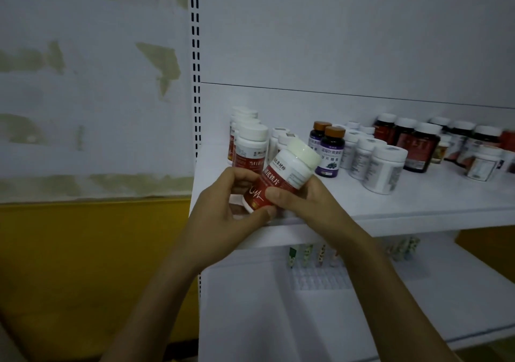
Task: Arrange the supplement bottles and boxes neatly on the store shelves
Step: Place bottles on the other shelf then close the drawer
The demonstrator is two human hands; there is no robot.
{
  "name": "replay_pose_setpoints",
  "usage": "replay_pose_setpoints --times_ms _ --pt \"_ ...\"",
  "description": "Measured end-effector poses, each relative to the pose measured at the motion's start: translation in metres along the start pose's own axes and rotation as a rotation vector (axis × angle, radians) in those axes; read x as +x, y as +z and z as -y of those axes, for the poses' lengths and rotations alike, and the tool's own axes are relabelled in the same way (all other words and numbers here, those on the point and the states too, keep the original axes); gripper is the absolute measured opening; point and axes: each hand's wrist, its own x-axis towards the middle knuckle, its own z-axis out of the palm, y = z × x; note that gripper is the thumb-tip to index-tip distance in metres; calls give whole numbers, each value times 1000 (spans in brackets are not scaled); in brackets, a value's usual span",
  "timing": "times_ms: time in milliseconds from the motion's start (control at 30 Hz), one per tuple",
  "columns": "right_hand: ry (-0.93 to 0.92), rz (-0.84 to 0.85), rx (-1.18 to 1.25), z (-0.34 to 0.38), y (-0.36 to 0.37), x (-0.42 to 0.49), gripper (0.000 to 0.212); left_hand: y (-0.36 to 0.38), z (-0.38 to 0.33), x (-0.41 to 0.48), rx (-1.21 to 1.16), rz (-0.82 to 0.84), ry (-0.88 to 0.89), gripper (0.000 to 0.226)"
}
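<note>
Both hands on one item. White plastic bottle with glossy red label and wide white screw cap (pixel 281 176), held tilted with the cap leaning up and right, just in front of the row of matching red-labelled white bottles (pixel 249 145). That row stands at the left end of the white metal shelf board (pixel 376 208).

Left hand (pixel 223 203) curls round the base end, thumb underneath. Right hand (pixel 302 197) wraps the body from behind, thumb laid across the label. Label faces the wearer, so it is probably being turned face-forward before joining its row. The left hand hides whether the base touches the board.

Right of the row: two purple-labelled dark bottles with amber caps (pixel 330 152), then squat white tubs with grey printed labels (pixel 384 170). Further right are dark brown jars with white lids (pixel 419 150), loosely grouped. All are smooth cylinders, hard plastic by the look, with slick labels.
</note>
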Motion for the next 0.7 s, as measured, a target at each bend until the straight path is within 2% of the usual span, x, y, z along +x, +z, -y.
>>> replay_pose_setpoints --times_ms 100,167,267,367,467,600,700 --pt "5 -62 -2 -3 0 1 56 3 -1 0 60 -65 49 65" --pt "25 -75 9 -4 -2 1 58 5 0 0 126 -52 78 75" --pt "29 -69 27 -5 -5 -1 50 5 -2 1 183 34 67 69" --pt "-11 -59 9 -7 -5 0 54 3 -2 2 147 77 -14 63" --pt "-29 -48 -78 -9 -2 2 58 5 0 3 215 22 -33 60" --pt "-24 -70 -103 -14 -1 4 56 9 -1 5 288 -31 -33 65" --pt "-50 -109 -208 -18 2 8 62 12 0 5 345 -38 -3 71"
